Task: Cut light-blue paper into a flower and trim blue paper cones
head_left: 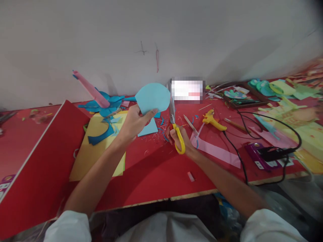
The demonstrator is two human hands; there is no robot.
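Observation:
My left hand (137, 122) pinches the lower edge of a light blue piece of paper (153, 96) with a rounded top, held up above the table. In my right hand (180, 134) is a pair of scissors (176, 129) with yellow handles, blades pointing up. The blades stand at the right edge of the paper; whether they touch it I cannot tell. Beneath the paper, a light blue sheet (148, 128) lies on the red table (151, 174) among small blue and white scraps.
A yellow glue gun (213, 120) with a black cord lies right of my hands, near a pink paper strip (218, 153) and a purple power strip (261, 156). On the left are yellow sheets (85, 154), a pink rolled tube (92, 90) and a slanted red board (42, 158).

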